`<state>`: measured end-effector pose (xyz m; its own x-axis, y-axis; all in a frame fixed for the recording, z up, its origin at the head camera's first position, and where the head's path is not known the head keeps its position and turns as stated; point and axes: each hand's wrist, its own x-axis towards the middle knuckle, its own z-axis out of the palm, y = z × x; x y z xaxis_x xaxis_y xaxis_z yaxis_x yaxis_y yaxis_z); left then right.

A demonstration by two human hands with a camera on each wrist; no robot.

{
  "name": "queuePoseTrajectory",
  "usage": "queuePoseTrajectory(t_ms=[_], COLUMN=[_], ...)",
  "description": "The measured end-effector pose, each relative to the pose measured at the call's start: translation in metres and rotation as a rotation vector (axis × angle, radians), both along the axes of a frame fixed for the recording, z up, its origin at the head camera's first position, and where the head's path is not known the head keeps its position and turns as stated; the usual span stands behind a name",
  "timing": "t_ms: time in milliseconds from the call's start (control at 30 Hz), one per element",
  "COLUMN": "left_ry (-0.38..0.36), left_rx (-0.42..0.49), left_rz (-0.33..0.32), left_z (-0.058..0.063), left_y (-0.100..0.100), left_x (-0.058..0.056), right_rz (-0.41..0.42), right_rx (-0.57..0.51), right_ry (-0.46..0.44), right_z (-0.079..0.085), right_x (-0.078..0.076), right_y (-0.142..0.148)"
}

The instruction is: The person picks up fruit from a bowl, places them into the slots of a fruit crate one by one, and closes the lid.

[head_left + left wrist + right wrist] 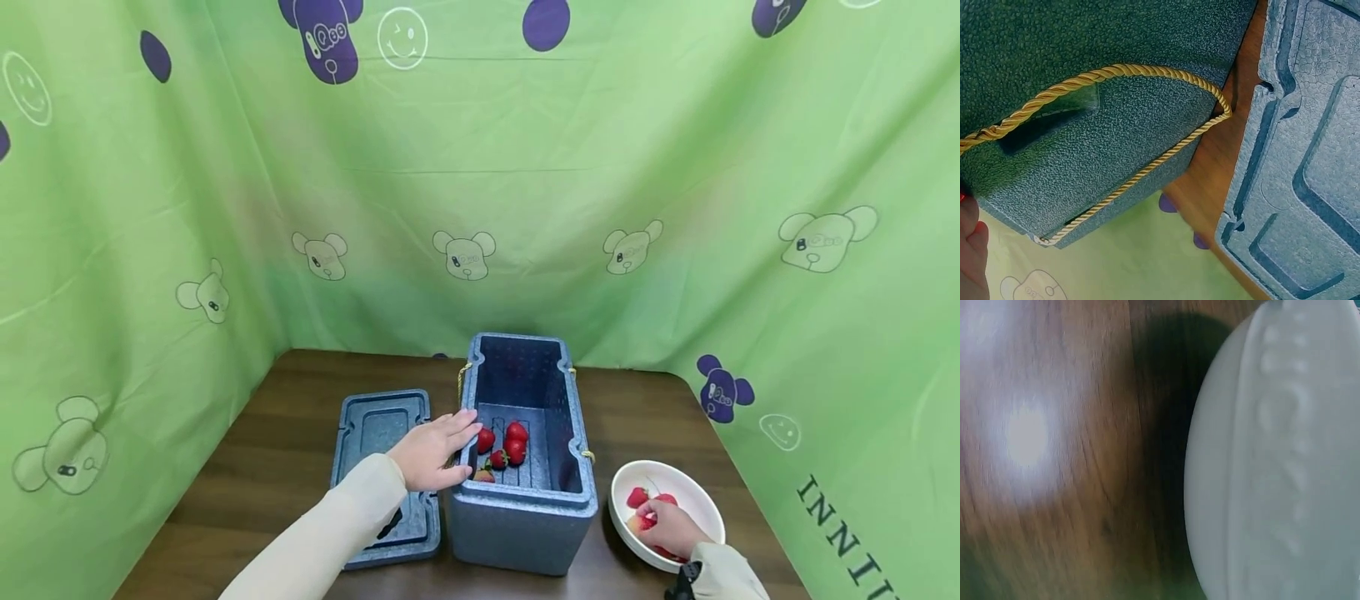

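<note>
My left hand [433, 452] rests with extended fingers on the left rim of a grey-blue foam box [517, 529]. Several red strawberries [515, 451] lie on the box's floor, toward its near left corner. Over on the right, my right hand [675, 531] reaches into a white bowl [708, 504], fingertips pinching a red and pale strawberry [642, 522]. More strawberries [638, 497] lie around it in the bowl, partly hidden by the hand. The right wrist view shows only the bowl's ribbed outer wall [1272, 456] beside the table.
A foam lid [382, 425] lies flat on the brown wooden table [247, 475], left of the box and partly under my left arm. Twisted yellow rope [1141, 70] loops along the box's side. A green printed cloth [525, 167] hangs behind and on both sides.
</note>
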<state>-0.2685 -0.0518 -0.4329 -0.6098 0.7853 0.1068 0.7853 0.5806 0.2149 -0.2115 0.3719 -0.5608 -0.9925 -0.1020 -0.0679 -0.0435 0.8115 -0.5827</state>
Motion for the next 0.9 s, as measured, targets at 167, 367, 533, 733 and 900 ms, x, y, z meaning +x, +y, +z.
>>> queuePoseTrajectory(t_ms=[167, 367, 533, 733, 900], left_ry=[-0.014, -0.034, -0.047, -0.051, -0.052], left_rx=[0.005, 0.02, 0.028, 0.044, 0.045], left_rz=[-0.007, -0.021, -0.004, 0.006, 0.006], left_z=[0.001, -0.001, -0.003, -0.002, -0.003], left_y=[0.0, -0.003, -0.005, -0.003, -0.001], left_x=[0.0, 0.0, 0.002, 0.003, 0.002], right_rz=[0.034, 0.124, 0.081, -0.007, -0.012], right_rx=[-0.026, -0.067, -0.125, -0.019, -0.016], right_ry=[0.003, -0.004, -0.037, 0.002, 0.027], right_z=[0.003, 0.02, 0.036, 0.058, 0.077], right_x=[0.002, -0.003, -0.011, -0.015, -0.015], right_y=[0.001, 0.009, 0.008, 0.011, 0.017])
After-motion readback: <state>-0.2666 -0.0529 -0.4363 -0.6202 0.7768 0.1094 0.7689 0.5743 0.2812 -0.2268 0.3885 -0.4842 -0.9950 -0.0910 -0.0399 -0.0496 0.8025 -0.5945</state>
